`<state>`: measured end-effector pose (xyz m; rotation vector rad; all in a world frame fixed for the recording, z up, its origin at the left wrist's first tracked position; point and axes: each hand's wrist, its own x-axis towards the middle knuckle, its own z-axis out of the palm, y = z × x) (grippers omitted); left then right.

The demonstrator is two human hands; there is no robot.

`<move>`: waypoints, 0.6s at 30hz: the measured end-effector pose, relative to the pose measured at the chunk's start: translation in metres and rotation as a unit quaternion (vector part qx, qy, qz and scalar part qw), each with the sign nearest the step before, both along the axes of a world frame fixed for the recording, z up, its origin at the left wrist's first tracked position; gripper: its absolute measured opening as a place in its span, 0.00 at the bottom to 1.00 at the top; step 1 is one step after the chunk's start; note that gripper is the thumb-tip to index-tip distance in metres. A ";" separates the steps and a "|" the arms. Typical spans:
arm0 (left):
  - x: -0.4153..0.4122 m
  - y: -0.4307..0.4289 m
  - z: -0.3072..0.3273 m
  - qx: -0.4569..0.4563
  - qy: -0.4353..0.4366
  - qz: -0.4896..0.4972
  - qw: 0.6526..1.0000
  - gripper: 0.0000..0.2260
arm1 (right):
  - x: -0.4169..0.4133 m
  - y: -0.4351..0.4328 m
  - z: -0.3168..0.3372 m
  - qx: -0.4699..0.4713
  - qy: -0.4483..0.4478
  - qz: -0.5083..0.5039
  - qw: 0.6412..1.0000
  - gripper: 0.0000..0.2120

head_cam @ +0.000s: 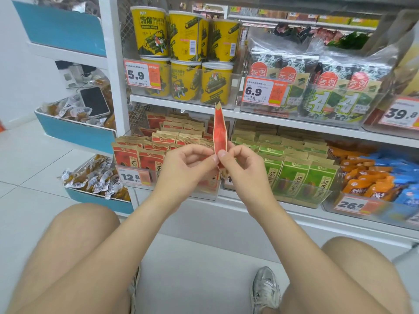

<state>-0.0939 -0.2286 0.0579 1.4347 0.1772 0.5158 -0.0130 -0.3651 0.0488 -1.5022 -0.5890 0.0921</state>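
The left hand and right hand both pinch the lower end of a red packet, which stands upright and edge-on above their fingertips. Just beyond the hands lie stacked pouches; yellow tubs stand higher up.

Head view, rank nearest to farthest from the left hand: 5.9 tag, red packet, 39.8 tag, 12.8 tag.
1. red packet: pinched by the left hand.
2. 12.8 tag: lower shelf, to the left.
3. 5.9 tag: upper shelf, up and left.
4. 39.8 tag: far right.
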 end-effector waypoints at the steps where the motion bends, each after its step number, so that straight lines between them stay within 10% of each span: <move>1: 0.000 0.000 0.000 -0.013 -0.001 -0.009 1.000 0.09 | 0.000 -0.001 -0.002 -0.007 -0.001 0.013 1.000 0.14; 18: 0.007 0.014 -0.018 0.051 0.016 -0.087 0.995 0.25 | 0.015 -0.003 -0.022 -0.058 -0.030 0.030 0.997 0.14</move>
